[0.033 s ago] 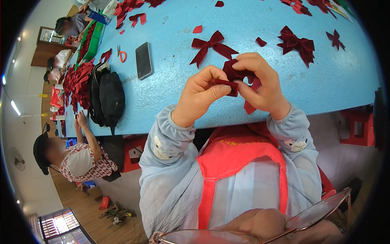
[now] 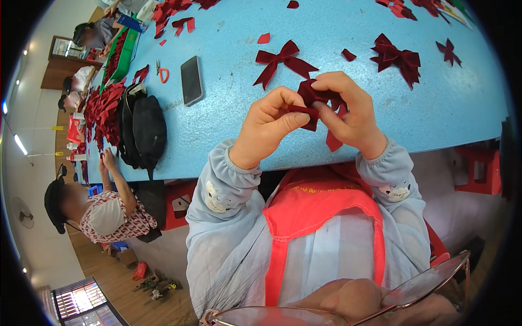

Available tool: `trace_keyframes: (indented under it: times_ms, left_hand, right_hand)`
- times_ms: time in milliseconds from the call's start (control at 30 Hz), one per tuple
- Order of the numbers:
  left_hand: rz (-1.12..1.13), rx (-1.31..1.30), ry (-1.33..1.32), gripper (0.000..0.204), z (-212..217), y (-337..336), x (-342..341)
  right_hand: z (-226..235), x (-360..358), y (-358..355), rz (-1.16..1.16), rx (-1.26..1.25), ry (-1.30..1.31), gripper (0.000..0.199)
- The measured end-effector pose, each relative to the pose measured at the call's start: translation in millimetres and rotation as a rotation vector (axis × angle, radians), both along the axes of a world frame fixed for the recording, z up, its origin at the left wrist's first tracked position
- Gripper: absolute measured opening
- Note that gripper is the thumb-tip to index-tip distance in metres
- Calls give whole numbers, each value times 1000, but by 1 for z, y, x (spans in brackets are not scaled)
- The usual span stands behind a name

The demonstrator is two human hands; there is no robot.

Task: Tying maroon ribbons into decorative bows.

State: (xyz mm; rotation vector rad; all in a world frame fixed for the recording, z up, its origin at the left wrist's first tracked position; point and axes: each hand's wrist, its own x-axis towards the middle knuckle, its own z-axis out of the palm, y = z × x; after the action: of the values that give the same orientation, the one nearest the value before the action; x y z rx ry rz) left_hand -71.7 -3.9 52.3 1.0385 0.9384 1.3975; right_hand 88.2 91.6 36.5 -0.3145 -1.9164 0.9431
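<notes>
A dark red velvet ribbon (image 2: 333, 142) is bent into loops between my two hands above the table's near edge. My left hand (image 2: 263, 127) pinches one folded end between thumb and forefinger. Fingers of my right hand (image 2: 352, 111) curl round the upper loop, with the thumb pressed toward the left hand's end. One tail hangs below the right hand; the inside of the folds is partly hidden by my fingers. Just beyond my hands lies a finished-looking red bow (image 2: 284, 61). A fuller, layered bow (image 2: 397, 58) lies to its right, and a small bow (image 2: 448, 52) farther right.
On the blue table (image 2: 228, 117) lie a phone (image 2: 191, 80), orange-handled scissors (image 2: 162, 74), a black bag (image 2: 147, 130) and a heap of red ribbon pieces (image 2: 103, 114). A green crate (image 2: 126, 57) stands far left. A person (image 2: 109, 212) works at the left edge. A red stool (image 2: 478, 171) is right.
My right thumb and the folded ribbon end have shifted very slightly. Both hands keep their hold, and nothing else has visibly moved.
</notes>
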Motion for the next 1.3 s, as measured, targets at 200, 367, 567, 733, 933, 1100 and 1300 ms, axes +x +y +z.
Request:
trace_keyframes:
  times_ms: [200, 367, 567, 733, 933, 1100, 1300]
  left_hand:
    - [87, -42, 64, 9, -1, 3, 14]
    - [197, -85, 96, 9, -2, 8, 21]
    - [186, -126, 126, 11, -2, 10, 20]
    - [177, -128, 148, 15, -9, 10, 14]
    - [202, -178, 91, 17, -10, 13, 12]
    - [153, -261, -59, 22, -15, 13, 8]
    - [149, -233, -97, 22, -25, 14, -3]
  right_hand:
    - [-11, 0, -3, 43, -385, 113, 16]
    - [-10, 4, -2, 124, -523, 111, 13]
    - [-12, 6, -1, 99, -531, 77, 13]
    - [-13, 6, -1, 73, -514, 46, 13]
    - [-19, 2, 2, 93, -555, 76, 14]
    - [-20, -1, 3, 118, -705, 90, 13]
    - [-27, -3, 7, 54, -647, 22, 11]
